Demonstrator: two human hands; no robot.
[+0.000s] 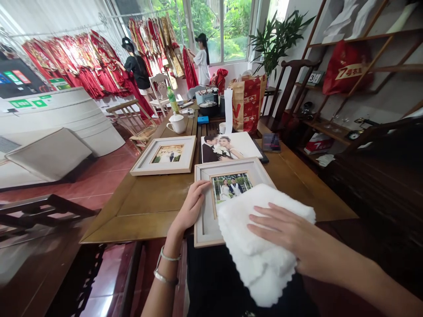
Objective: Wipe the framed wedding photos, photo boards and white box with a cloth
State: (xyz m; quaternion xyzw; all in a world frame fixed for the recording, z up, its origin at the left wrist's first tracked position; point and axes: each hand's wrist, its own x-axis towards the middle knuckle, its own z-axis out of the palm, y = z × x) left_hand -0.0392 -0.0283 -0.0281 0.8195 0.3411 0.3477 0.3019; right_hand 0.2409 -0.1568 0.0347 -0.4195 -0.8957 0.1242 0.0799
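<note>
A pale wooden picture frame (pixel 231 166) with a wedding photo lies at the near edge of the wooden table (pixel 155 198). My left hand (pixel 191 207) grips the frame's left side, fingers curled over its edge. My right hand (pixel 280 229) lies flat, fingers stretched out, on a folded white fluffy cloth (pixel 257 255) that covers the frame's lower right part and hangs over the table edge.
A second framed photo (pixel 165 155) and an unframed print (pixel 231 147) lie further back. Behind them stand a white cup (pixel 177 123), a green bottle (pixel 172 99), pots and a red gift bag (pixel 247 103). Two people stand by racks of red garments (pixel 82 66). Shelves (pixel 346 70) line the right wall.
</note>
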